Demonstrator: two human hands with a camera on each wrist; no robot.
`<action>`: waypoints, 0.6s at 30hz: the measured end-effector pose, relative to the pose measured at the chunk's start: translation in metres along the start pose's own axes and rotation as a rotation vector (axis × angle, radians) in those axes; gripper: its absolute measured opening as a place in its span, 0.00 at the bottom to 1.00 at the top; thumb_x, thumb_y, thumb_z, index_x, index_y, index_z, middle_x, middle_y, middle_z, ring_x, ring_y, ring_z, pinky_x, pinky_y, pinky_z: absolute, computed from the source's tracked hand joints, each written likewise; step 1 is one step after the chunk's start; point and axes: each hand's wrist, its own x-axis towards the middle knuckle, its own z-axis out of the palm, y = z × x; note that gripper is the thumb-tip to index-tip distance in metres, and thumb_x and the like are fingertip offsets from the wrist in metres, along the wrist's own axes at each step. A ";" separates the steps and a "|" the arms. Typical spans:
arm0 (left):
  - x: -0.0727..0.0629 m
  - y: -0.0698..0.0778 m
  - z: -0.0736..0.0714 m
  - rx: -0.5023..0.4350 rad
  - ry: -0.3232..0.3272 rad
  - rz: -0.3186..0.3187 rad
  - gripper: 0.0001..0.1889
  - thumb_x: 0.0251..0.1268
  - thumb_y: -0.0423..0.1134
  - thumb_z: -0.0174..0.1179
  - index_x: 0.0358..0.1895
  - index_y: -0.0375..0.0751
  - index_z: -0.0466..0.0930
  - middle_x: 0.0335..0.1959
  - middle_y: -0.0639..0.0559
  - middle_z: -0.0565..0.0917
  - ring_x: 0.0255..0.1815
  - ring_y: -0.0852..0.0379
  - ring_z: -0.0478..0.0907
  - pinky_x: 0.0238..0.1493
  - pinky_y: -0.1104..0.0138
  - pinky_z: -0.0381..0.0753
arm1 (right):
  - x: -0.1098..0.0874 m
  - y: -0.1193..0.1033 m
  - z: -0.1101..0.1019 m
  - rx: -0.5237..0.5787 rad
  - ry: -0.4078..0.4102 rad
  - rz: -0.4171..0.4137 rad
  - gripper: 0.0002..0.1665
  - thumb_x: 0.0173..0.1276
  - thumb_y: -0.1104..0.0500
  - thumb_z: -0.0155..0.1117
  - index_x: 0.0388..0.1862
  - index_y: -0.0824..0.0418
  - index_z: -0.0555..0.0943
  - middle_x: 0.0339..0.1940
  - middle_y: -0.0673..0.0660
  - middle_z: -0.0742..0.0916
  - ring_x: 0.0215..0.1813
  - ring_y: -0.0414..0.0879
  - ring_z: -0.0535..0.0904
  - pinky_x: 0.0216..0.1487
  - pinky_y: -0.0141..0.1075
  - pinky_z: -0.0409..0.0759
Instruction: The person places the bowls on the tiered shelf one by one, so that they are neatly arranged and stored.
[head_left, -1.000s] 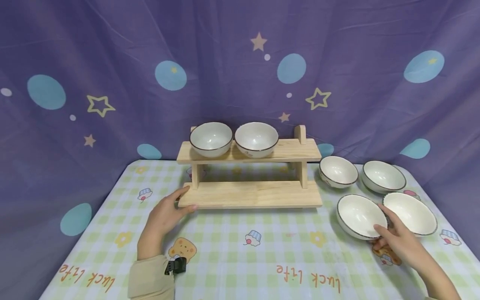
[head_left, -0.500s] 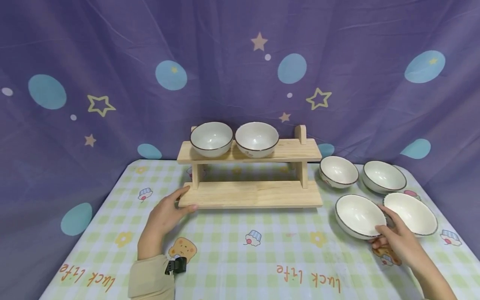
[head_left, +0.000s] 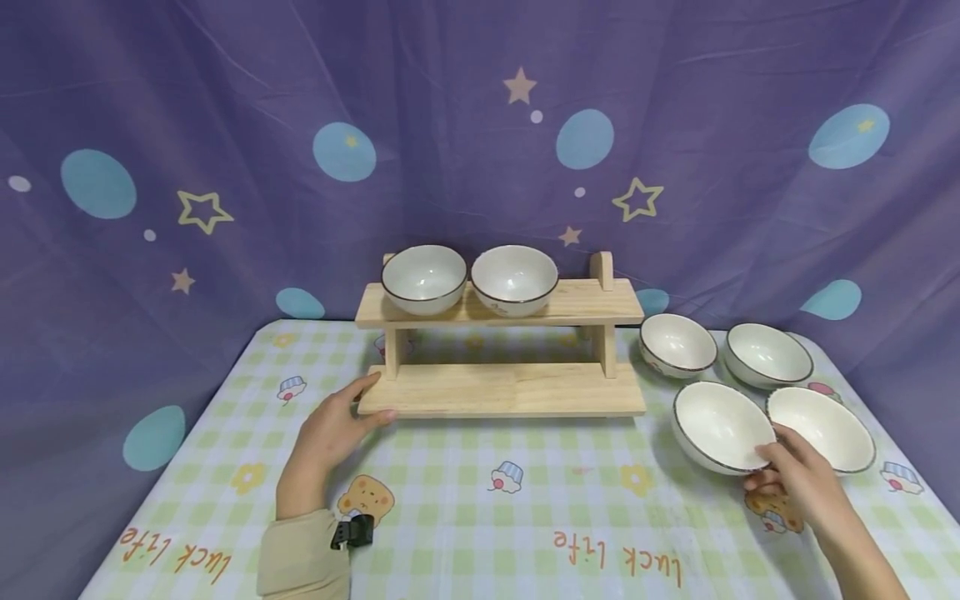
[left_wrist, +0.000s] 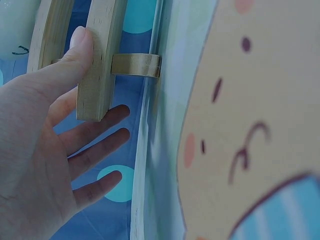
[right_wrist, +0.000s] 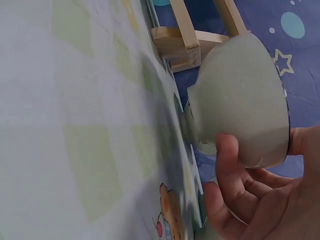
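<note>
A two-tier wooden shelf (head_left: pixel 501 390) stands at the middle of the table. My left hand (head_left: pixel 330 433) holds the left end of its lower board, and the left wrist view shows the thumb on one face and the index finger partly hidden behind. The other fingers stretch past the board. On the right, my right hand (head_left: pixel 802 483) grips a white dark-rimmed bowl (head_left: pixel 723 427) by its right side, thumb at the rim and fingers beneath. In the right wrist view this bowl (right_wrist: pixel 242 100) is tilted and raised off the cloth.
Two bowls (head_left: pixel 424 280) sit side by side on the upper board. A small bowl (head_left: pixel 678 345), a greenish-white bowl (head_left: pixel 768 356) and a wide bowl (head_left: pixel 821 429) stand at the table's right. Checked cloth (head_left: pixel 450 517) covers the table; a purple curtain (head_left: pixel 450 100) hangs behind.
My right hand has lifted the bowl slightly off the table, after a small shift left. The left hand and the shelf have stayed where they were.
</note>
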 end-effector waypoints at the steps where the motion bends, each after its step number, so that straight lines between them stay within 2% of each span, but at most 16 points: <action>1: 0.000 0.000 0.000 0.001 -0.001 0.000 0.46 0.61 0.67 0.61 0.77 0.47 0.60 0.72 0.33 0.65 0.69 0.31 0.64 0.62 0.37 0.67 | -0.001 -0.001 0.000 0.005 0.011 -0.005 0.20 0.78 0.64 0.44 0.66 0.67 0.64 0.22 0.48 0.85 0.23 0.41 0.83 0.28 0.33 0.84; 3: 0.000 -0.001 0.000 0.001 -0.001 0.002 0.46 0.61 0.67 0.61 0.77 0.47 0.60 0.72 0.33 0.65 0.69 0.31 0.64 0.62 0.37 0.67 | -0.002 -0.002 0.000 0.021 0.028 -0.007 0.16 0.79 0.63 0.45 0.61 0.50 0.67 0.20 0.49 0.86 0.22 0.40 0.83 0.27 0.32 0.83; 6: 0.000 0.000 0.000 -0.001 -0.001 0.001 0.46 0.61 0.67 0.61 0.78 0.48 0.60 0.72 0.33 0.66 0.69 0.31 0.65 0.61 0.37 0.67 | -0.002 -0.004 0.000 0.033 0.042 -0.015 0.19 0.79 0.61 0.45 0.63 0.42 0.64 0.20 0.51 0.86 0.21 0.41 0.83 0.27 0.31 0.83; 8: 0.000 0.000 -0.001 -0.001 0.000 0.001 0.45 0.62 0.66 0.61 0.78 0.48 0.60 0.71 0.33 0.67 0.69 0.32 0.65 0.61 0.37 0.68 | -0.002 -0.007 0.000 0.004 0.044 -0.032 0.25 0.80 0.60 0.44 0.73 0.50 0.60 0.20 0.51 0.87 0.21 0.42 0.83 0.28 0.31 0.83; 10: 0.000 0.001 -0.001 -0.001 0.000 0.001 0.45 0.61 0.66 0.61 0.77 0.47 0.60 0.71 0.33 0.67 0.68 0.32 0.66 0.61 0.37 0.68 | -0.002 -0.010 0.002 -0.029 0.047 -0.053 0.31 0.81 0.60 0.43 0.78 0.62 0.52 0.21 0.52 0.87 0.21 0.42 0.83 0.29 0.31 0.83; 11: 0.000 0.001 0.000 -0.001 -0.002 0.001 0.45 0.61 0.66 0.61 0.77 0.47 0.60 0.71 0.33 0.67 0.68 0.31 0.65 0.61 0.37 0.68 | -0.002 -0.010 0.002 -0.018 0.045 -0.062 0.30 0.80 0.60 0.44 0.78 0.58 0.54 0.21 0.52 0.87 0.21 0.42 0.83 0.28 0.32 0.83; 13: 0.000 0.001 0.000 -0.001 -0.003 0.001 0.45 0.62 0.66 0.61 0.77 0.47 0.60 0.72 0.33 0.66 0.69 0.31 0.65 0.61 0.37 0.68 | -0.003 -0.012 0.004 0.016 0.039 -0.077 0.27 0.80 0.61 0.44 0.75 0.49 0.60 0.20 0.52 0.86 0.21 0.42 0.82 0.27 0.31 0.82; 16: 0.000 0.001 0.000 -0.003 -0.004 -0.001 0.45 0.62 0.66 0.61 0.77 0.47 0.60 0.72 0.33 0.65 0.69 0.31 0.64 0.62 0.36 0.67 | -0.002 -0.015 0.007 0.105 0.025 -0.107 0.23 0.79 0.63 0.46 0.61 0.34 0.66 0.20 0.50 0.85 0.20 0.41 0.82 0.26 0.31 0.81; 17: 0.000 0.001 0.000 -0.003 -0.003 -0.001 0.45 0.62 0.66 0.61 0.77 0.47 0.60 0.72 0.33 0.65 0.69 0.31 0.64 0.62 0.36 0.66 | -0.002 -0.016 0.008 0.125 0.019 -0.118 0.23 0.79 0.64 0.47 0.56 0.32 0.66 0.20 0.50 0.85 0.20 0.41 0.81 0.26 0.30 0.81; 18: 0.000 0.001 0.000 -0.005 -0.003 -0.002 0.45 0.62 0.66 0.61 0.77 0.47 0.60 0.72 0.33 0.65 0.69 0.31 0.64 0.62 0.36 0.66 | -0.001 -0.018 0.009 0.129 0.014 -0.131 0.23 0.79 0.64 0.47 0.56 0.32 0.67 0.21 0.50 0.85 0.20 0.41 0.82 0.26 0.30 0.81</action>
